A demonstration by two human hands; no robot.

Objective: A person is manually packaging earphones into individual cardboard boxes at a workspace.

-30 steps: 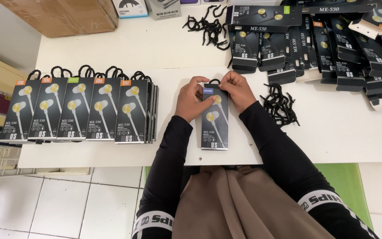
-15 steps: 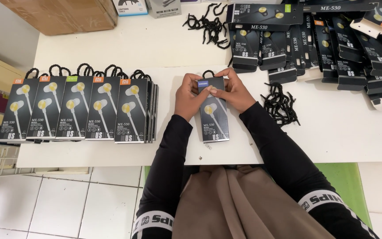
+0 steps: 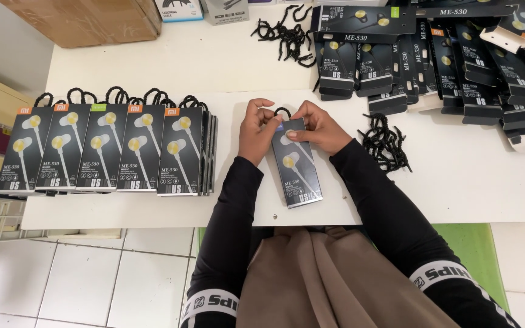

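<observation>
Single head-worn view, steeply downward and close over the white table [image 3: 226,67], floor tiles below.

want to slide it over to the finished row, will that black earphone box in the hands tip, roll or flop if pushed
The earphone box lies flat on the white table, so it would likely slide, not tip or roll. Its straight edges suggest stiff card. The cord loop on top looks floppy and might snag.
</observation>
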